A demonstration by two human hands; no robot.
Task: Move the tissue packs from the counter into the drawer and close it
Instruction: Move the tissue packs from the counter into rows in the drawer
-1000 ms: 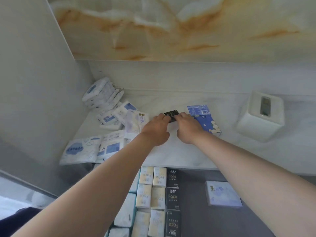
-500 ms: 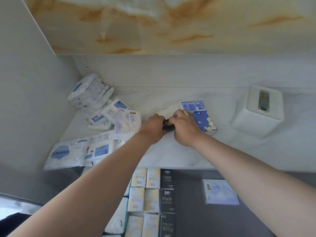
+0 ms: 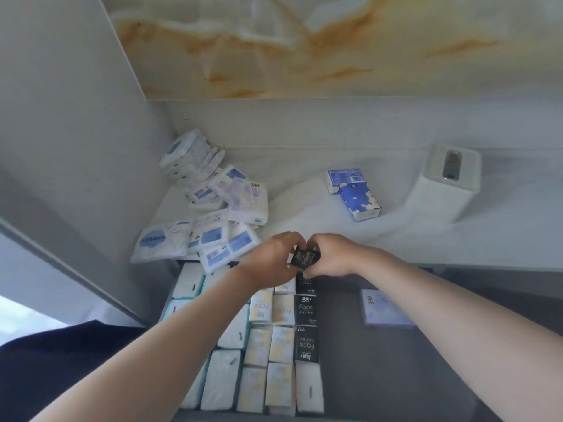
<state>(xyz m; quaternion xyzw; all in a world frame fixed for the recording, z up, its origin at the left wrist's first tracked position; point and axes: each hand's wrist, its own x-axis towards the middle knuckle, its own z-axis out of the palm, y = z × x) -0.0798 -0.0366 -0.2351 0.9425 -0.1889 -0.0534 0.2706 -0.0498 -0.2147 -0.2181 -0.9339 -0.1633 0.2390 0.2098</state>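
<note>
A small black tissue pack (image 3: 305,258) is held between my left hand (image 3: 274,260) and my right hand (image 3: 330,255), both gripping it above the back edge of the open drawer (image 3: 396,376). Rows of white, cream and black packs (image 3: 283,339) fill the drawer's left half, and a pale blue pack (image 3: 385,307) lies alone on its right. On the counter (image 3: 304,214), a pile of white and blue tissue packs (image 3: 213,220) sits at the left, and a blue flowered pack (image 3: 356,194) lies in the middle.
A white tissue box (image 3: 444,184) with a slot on top stands on the counter at the right. A grey side wall (image 3: 76,147) bounds the counter on the left. A marbled panel (image 3: 335,47) hangs overhead. Dark clothing (image 3: 61,360) shows at lower left.
Both hands have lifted the black pack off the counter and drawn it towards me, to above the drawer's back edge. The blue flowered pack now lies uncovered.
</note>
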